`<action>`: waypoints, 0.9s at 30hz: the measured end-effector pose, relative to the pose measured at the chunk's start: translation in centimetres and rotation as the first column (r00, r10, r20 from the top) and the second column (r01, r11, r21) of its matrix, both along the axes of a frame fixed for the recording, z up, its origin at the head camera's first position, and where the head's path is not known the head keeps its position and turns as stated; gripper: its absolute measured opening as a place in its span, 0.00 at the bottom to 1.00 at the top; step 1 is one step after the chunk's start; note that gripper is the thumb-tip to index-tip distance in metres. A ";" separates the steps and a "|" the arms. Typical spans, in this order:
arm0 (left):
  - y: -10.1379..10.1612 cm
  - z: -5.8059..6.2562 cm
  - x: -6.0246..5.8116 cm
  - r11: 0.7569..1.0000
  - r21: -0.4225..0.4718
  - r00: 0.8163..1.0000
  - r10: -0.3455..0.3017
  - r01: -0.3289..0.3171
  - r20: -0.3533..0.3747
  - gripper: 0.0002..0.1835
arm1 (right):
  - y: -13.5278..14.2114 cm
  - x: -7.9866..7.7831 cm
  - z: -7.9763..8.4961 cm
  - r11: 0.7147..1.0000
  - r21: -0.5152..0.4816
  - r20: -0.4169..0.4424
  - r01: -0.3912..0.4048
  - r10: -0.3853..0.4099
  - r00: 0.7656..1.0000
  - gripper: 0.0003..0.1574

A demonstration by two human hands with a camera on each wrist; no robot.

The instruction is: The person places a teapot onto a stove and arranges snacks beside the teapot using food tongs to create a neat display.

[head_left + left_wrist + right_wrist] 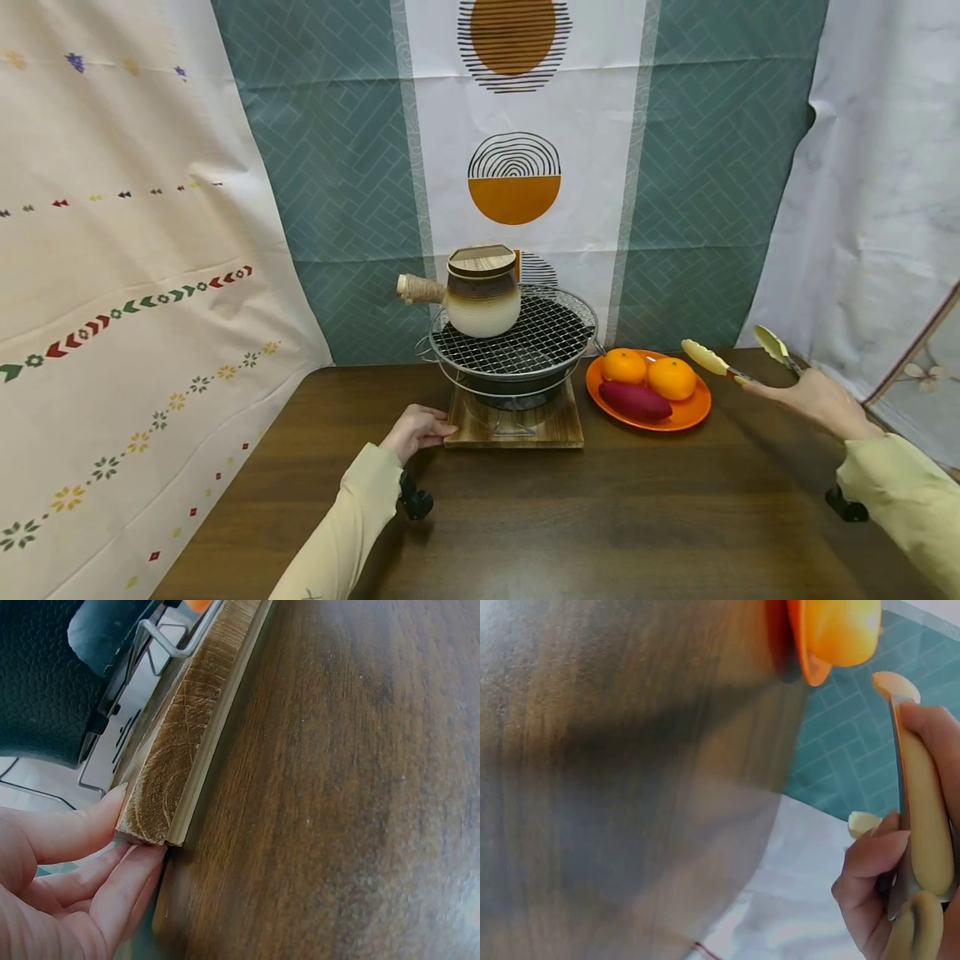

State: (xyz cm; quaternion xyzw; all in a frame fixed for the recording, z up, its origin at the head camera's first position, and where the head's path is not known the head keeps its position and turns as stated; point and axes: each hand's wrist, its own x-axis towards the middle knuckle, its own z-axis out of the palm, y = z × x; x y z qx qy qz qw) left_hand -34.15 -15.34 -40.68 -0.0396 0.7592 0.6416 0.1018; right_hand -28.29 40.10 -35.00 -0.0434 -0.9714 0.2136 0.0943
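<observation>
My left hand [417,430] pinches the front left corner of a square wooden board [558,430]; in the left wrist view the thumb lies on its upper edge and the fingers [124,892] bend against the corner below. On the board stands a round tabletop grill [540,350] with a black mesh top. A cream and brown pot [483,312] with a rope-wrapped handle and wooden lid sits on the mesh. Held in my right hand [825,404] are tongs [926,817] with pale yellow tips spread apart, raised right of the orange plate [697,411].
Two orange citrus fruits [671,379] and a purple sweet potato [636,402] lie on the plate, right beside the grill. The brown table [600,517] ends at a hanging patterned cloth [345,208] behind. More cloth hangs along both sides.
</observation>
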 end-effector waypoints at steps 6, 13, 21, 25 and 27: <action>0.0 -0.2 -0.1 1.000 -0.006 1.000 0.008 -0.008 0.006 0.20 | -0.2 0.1 0.7 0.998 0.004 -0.042 -0.067 0.068 0.997 0.34; 0.1 -0.1 -0.3 1.000 -0.002 1.000 0.018 -0.018 0.025 0.21 | -0.2 -0.1 1.1 0.993 0.020 -0.076 -0.118 0.119 0.990 0.31; 0.1 0.2 -0.1 1.000 0.019 0.999 0.016 -0.017 0.030 0.21 | -0.1 -0.2 1.3 0.982 0.053 -0.053 -0.182 0.185 0.981 0.28; 0.1 0.1 -0.2 1.000 0.020 1.000 0.015 -0.015 0.026 0.21 | -0.1 -0.2 1.0 0.975 0.079 -0.053 -0.206 0.211 0.976 0.28; 0.2 0.0 -0.2 1.000 0.021 1.000 0.014 -0.015 0.025 0.21 | -0.2 -0.2 0.9 0.973 0.076 -0.051 -0.218 0.223 0.974 0.28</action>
